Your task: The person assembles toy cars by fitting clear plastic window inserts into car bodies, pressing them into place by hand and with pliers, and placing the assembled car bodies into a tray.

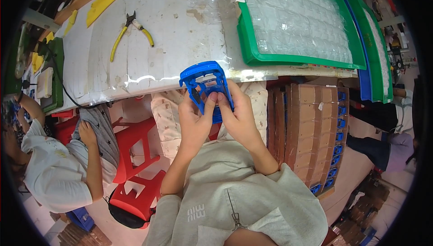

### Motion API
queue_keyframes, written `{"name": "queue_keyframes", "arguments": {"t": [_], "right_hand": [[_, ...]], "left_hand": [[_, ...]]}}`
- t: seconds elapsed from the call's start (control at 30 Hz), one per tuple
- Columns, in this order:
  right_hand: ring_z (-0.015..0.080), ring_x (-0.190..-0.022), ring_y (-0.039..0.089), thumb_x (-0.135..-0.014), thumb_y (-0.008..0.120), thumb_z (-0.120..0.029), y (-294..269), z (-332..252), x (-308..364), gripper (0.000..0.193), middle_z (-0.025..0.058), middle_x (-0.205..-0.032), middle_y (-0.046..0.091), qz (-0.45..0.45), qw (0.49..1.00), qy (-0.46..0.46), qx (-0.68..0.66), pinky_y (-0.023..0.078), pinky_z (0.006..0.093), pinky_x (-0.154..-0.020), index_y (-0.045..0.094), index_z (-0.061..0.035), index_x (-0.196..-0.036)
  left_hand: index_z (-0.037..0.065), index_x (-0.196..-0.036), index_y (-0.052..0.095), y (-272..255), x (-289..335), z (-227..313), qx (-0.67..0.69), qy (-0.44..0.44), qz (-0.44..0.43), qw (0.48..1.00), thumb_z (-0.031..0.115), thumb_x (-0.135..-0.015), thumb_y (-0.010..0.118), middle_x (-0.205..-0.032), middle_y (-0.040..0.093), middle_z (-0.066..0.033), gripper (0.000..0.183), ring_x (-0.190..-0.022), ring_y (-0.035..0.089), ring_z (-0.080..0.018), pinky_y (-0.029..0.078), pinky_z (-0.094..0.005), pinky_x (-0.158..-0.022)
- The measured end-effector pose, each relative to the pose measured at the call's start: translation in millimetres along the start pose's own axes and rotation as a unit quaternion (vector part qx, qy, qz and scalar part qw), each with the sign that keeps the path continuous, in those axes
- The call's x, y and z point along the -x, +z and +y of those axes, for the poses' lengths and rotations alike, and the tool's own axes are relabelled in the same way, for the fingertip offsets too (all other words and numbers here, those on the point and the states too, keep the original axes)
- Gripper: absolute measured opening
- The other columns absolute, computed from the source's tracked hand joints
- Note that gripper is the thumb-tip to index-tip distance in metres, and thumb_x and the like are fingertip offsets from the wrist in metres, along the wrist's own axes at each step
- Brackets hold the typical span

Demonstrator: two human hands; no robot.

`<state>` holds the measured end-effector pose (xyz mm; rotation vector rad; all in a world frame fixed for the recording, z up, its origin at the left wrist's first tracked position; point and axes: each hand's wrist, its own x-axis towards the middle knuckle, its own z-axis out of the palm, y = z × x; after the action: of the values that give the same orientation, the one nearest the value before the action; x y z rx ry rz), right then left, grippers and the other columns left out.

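Note:
A blue plastic frame-like part [201, 69], hollow in the middle and shaped like a toy car body, is held between my two hands just off the table's front edge. My left hand [195, 117] grips its left side, the thumb bent inward. On the other side my right hand [237, 115] closes round it, and both thumbs meet at the lower inside of the part. What lies under the thumbs is hidden. Yellow-handled cutting pliers [131, 20] lie spread on the white table [171, 43] beyond my hands.
A green tray [297, 60] of clear plastic pieces stands at the right, another green tray [370, 43] beside it. Below is a brown partitioned rack [311, 133] with blue parts along its side. Red stools [135, 196] and a seated person [63, 165] are at left.

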<state>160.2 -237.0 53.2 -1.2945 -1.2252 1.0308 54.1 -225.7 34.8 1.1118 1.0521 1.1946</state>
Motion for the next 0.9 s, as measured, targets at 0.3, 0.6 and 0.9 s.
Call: {"name": "queue_keyframes", "arguments": {"t": [0.3, 0.6, 0.9], "right_hand": [[0.0383, -0.106, 0.047, -0.078, 0.059, -0.011, 18, 20, 22, 0.056, 0.0251, -0.118, 0.044, 0.003, 0.992, -0.114, 0.059, 0.043, 0.0401, -0.084, 0.034, 0.0014, -0.127], [0.0312, -0.085, 0.054, -0.071, 0.053, -0.002, -225, 110, 142, 0.021, 0.0149, -0.089, 0.058, 0.42, 0.788, 0.044, 0.448, 0.042, 0.0388, -0.078, 0.06, -0.0011, -0.091], [0.0363, -0.109, 0.048, -0.08, 0.052, -0.046, -467, 227, 474, 0.057, 0.0198, -0.119, 0.051, 0.578, 0.321, 0.547, 0.514, 0.041, 0.0492, -0.086, 0.045, -0.0128, -0.126]], "left_hand": [[-0.001, -0.129, 0.034, -32, -1, -26, -0.096, 0.027, 0.003, 0.995, 0.012, -0.084, 0.061, -0.112, 0.052, -0.0096, 0.054, -0.1, 0.051, -0.0173, 0.04, -0.0284, -0.088], [-0.009, -0.093, 0.055, -269, -135, 25, -0.589, 0.113, 0.187, 0.778, 0.039, -0.078, 0.068, -0.081, 0.06, -0.0184, 0.052, -0.072, 0.057, -0.0296, 0.046, -0.0373, -0.069], [-0.007, -0.099, 0.056, -274, -194, 29, -0.793, 0.093, 0.299, 0.523, 0.045, -0.08, 0.059, -0.093, 0.06, -0.0256, 0.055, -0.087, 0.057, -0.0398, 0.045, -0.044, -0.078]]}}
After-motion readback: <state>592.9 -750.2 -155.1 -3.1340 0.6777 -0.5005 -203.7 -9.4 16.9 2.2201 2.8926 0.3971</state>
